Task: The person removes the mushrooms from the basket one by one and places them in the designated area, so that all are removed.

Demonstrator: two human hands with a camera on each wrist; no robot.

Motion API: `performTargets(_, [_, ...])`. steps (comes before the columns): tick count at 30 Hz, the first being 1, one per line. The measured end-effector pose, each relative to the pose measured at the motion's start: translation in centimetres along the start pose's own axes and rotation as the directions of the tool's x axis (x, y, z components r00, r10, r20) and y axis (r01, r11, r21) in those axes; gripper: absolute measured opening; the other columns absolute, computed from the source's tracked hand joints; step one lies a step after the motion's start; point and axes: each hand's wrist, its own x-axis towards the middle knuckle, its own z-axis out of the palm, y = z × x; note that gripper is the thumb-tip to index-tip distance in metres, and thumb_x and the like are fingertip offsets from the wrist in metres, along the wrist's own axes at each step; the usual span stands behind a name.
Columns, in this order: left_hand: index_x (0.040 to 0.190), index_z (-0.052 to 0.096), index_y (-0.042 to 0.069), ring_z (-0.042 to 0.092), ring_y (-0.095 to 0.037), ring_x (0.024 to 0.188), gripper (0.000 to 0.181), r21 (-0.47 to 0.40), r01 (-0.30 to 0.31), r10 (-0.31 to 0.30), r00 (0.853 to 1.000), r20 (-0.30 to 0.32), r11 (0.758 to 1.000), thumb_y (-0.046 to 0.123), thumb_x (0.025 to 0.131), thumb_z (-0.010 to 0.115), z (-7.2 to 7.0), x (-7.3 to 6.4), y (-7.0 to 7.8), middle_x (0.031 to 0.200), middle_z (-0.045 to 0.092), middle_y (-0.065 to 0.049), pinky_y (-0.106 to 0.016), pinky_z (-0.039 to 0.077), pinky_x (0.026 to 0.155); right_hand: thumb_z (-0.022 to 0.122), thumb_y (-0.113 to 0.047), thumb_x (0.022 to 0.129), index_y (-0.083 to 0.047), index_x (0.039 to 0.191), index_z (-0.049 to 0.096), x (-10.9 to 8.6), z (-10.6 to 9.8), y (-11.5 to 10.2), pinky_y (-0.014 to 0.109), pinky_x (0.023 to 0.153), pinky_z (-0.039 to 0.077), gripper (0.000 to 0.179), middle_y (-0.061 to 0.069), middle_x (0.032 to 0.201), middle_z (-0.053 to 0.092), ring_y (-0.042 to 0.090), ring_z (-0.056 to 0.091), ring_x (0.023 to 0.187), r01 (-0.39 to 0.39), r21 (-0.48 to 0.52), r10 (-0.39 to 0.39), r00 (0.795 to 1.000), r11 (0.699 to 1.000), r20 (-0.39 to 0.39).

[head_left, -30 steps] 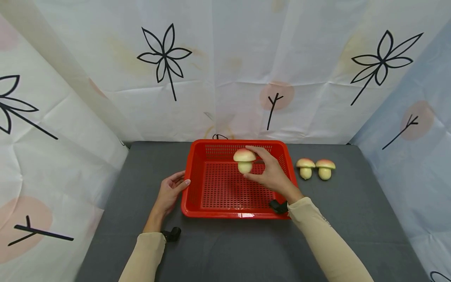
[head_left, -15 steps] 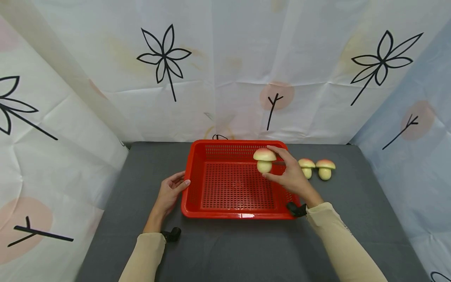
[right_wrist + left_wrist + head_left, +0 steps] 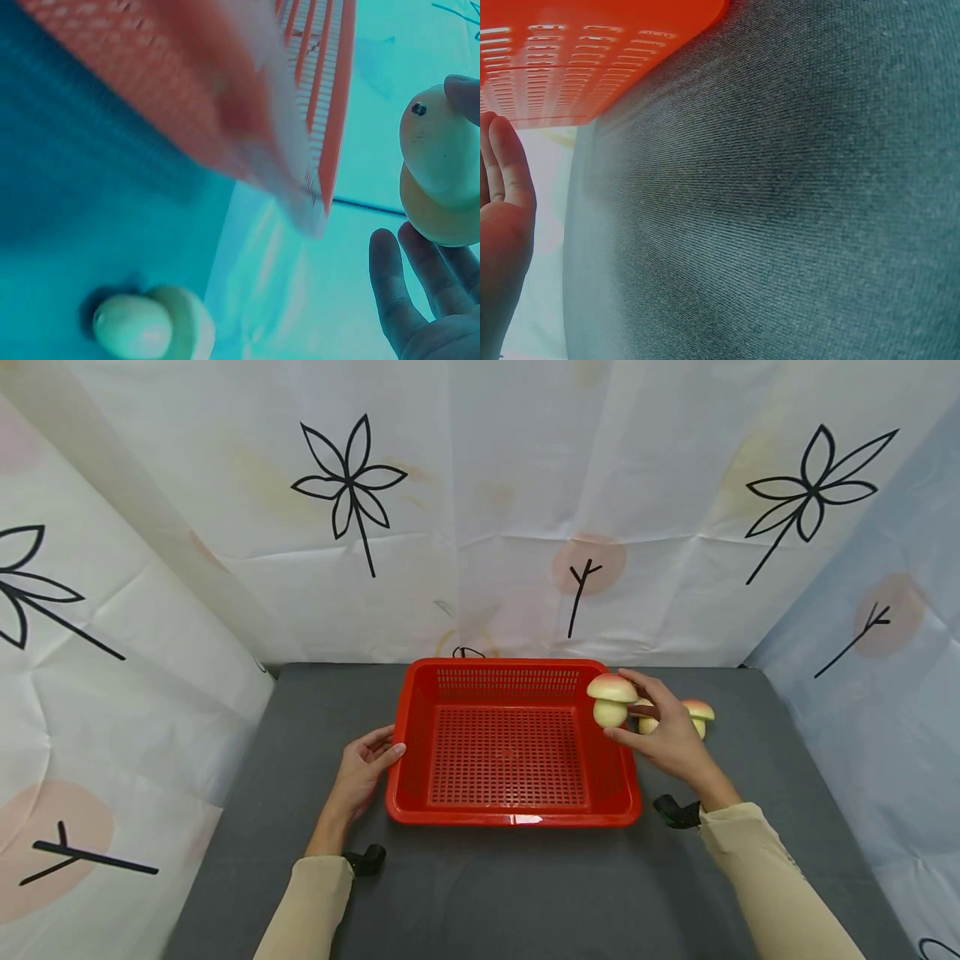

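Observation:
My right hand (image 3: 667,731) pinches a toy mushroom (image 3: 611,700), with a pinkish-red and yellow cap and a pale stem, over the right rim of a red plastic basket (image 3: 510,818). It is upright in the head view; the right wrist view shows the held mushroom (image 3: 442,150) between thumb and fingers. Behind that hand are two similar mushrooms, the near one (image 3: 647,724) mostly hidden and the far one (image 3: 698,712) partly covered. At the basket's left side my left hand (image 3: 363,768) holds the rim, thumb on top and fingers outside.
Grey cloth (image 3: 480,893) covers the table under the basket. Patterned white curtains (image 3: 510,510) close off the back and both sides. The basket has slotted walls and a perforated floor. One loose mushroom (image 3: 142,326) lies low in the right wrist view.
My right hand has carried the mushroom rightward from over the basket's middle to its right rim, now covering much of the two mushrooms on the table. The left hand and basket stay put.

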Motion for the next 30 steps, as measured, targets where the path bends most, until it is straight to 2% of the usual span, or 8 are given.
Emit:
performTargets(2, [0.141, 0.048, -0.013, 0.065, -0.014, 0.101, 0.048, 0.000, -0.003, 0.003, 1.000, 0.002, 1.000, 0.000, 0.097, 0.065, 0.0, 0.0, -0.1, 0.132, 0.053, -0.035, -0.024, 0.056, 0.085, 0.085, 0.002, 0.079, -0.007, 0.153, 0.042, -0.4, -0.5, 0.3, 0.012, 0.091, 0.045, 0.086, 0.016, 0.140, 0.049, 0.003, 0.046, 0.120, -0.008, -0.003, 0.008, 1.000, 1.000, -0.013])
performTargets(6, [0.141, 0.049, -0.013, 0.065, -0.015, 0.102, 0.048, -0.003, -0.009, 0.009, 1.000, 0.002, 1.000, -0.001, 0.097, 0.065, 0.0, 0.0, -0.1, 0.132, 0.053, -0.035, -0.025, 0.057, 0.086, 0.085, 0.003, 0.079, -0.006, 0.153, 0.043, -1.1, -1.7, 0.9, 0.011, 0.091, 0.044, 0.085, 0.017, 0.139, 0.050, -0.003, 0.045, 0.119, -0.013, -0.044, 0.011, 0.999, 0.999, -0.039])
performTargets(14, [0.141, 0.049, -0.013, 0.065, -0.017, 0.104, 0.047, -0.007, -0.016, 0.016, 1.000, 0.005, 1.000, -0.001, 0.097, 0.064, -0.1, 0.1, -0.2, 0.131, 0.054, -0.033, -0.025, 0.056, 0.087, 0.084, 0.006, 0.078, -0.005, 0.152, 0.044, -2.5, -4.3, 2.1, 0.006, 0.088, 0.042, 0.085, 0.018, 0.137, 0.051, -0.009, 0.044, 0.116, -0.028, -0.094, 0.020, 0.996, 0.995, -0.086])
performTargets(21, [0.140, 0.049, -0.013, 0.065, -0.018, 0.104, 0.047, -0.012, -0.016, 0.017, 1.000, 0.007, 1.000, -0.001, 0.097, 0.064, -0.1, 0.1, -0.2, 0.131, 0.054, -0.033, -0.026, 0.057, 0.086, 0.084, 0.002, 0.079, -0.003, 0.152, 0.042, -3.7, -6.1, 3.7, 0.003, 0.084, 0.041, 0.085, 0.022, 0.139, 0.049, -0.011, 0.041, 0.115, -0.093, -0.162, 0.077, 0.992, 0.982, -0.104])
performTargets(25, [0.140, 0.049, -0.013, 0.065, -0.018, 0.104, 0.047, -0.011, -0.018, 0.018, 1.000, 0.011, 1.000, -0.001, 0.098, 0.064, -0.1, 0.0, -0.1, 0.132, 0.053, -0.036, -0.026, 0.057, 0.086, 0.085, 0.000, 0.080, -0.002, 0.153, 0.040, -4.2, -7.1, 4.8, 0.002, 0.081, 0.041, 0.086, 0.025, 0.141, 0.047, -0.004, 0.043, 0.113, -0.151, -0.204, 0.129, 0.985, 0.967, -0.117])
performTargets(27, [0.140, 0.049, -0.013, 0.065, -0.018, 0.104, 0.047, -0.011, -0.019, 0.019, 1.000, 0.009, 1.000, 0.000, 0.097, 0.065, -0.1, 0.0, -0.1, 0.132, 0.054, -0.035, -0.026, 0.057, 0.086, 0.084, 0.000, 0.080, -0.001, 0.154, 0.039, -4.5, -7.6, 5.3, 0.002, 0.080, 0.041, 0.086, 0.026, 0.141, 0.046, 0.006, 0.047, 0.115, -0.171, -0.221, 0.147, 0.982, 0.960, -0.122])
performTargets(30, [0.139, 0.050, -0.013, 0.065, -0.018, 0.104, 0.047, -0.013, -0.019, 0.019, 1.000, 0.006, 1.000, 0.000, 0.097, 0.065, 0.0, 0.1, -0.2, 0.130, 0.056, -0.032, -0.027, 0.057, 0.086, 0.083, 0.000, 0.082, 0.001, 0.154, 0.036, -4.8, -8.2, 6.3, 0.002, 0.081, 0.041, 0.086, 0.029, 0.143, 0.044, 0.029, 0.049, 0.121, -0.191, -0.233, 0.167, 0.979, 0.954, -0.119])
